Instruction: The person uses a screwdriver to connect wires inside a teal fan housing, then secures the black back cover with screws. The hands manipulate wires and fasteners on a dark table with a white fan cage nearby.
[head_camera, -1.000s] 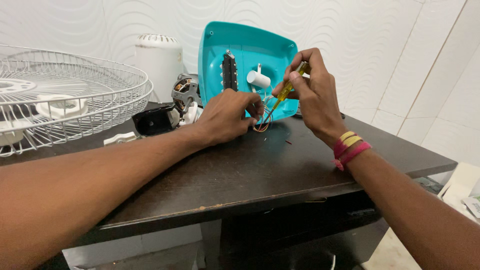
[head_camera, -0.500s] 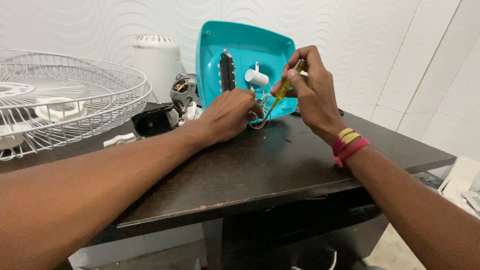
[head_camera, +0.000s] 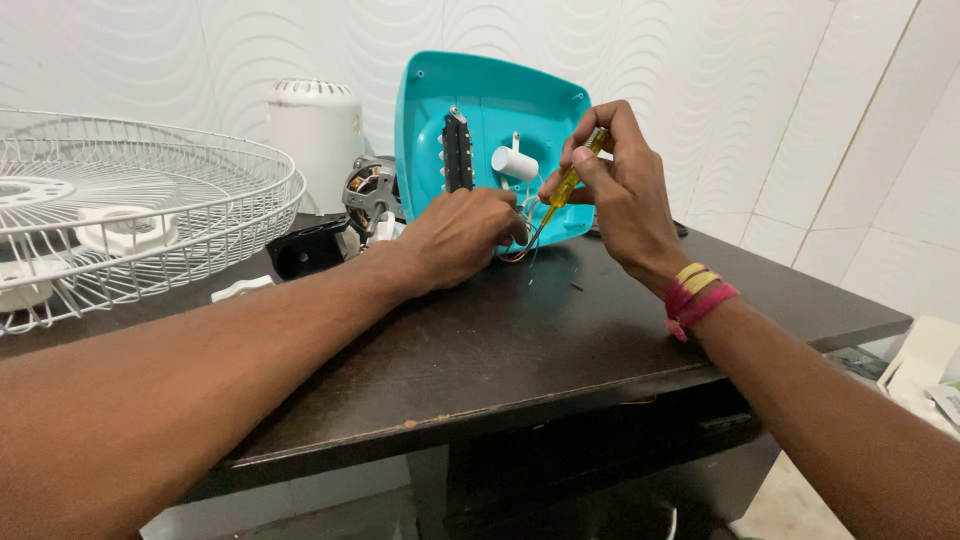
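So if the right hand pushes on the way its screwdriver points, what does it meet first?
Probably the wires under the left hand, at the foot of the turquoise housing; depth is unclear.

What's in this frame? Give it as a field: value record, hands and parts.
left hand: closed on thin wires at the foot of the teal fan base shell
right hand: gripping a yellow screwdriver, tip angled down toward the wires
inside shell: black switch strip, white capacitor
table: dark wood
left side: white wire fan guard, fan motor
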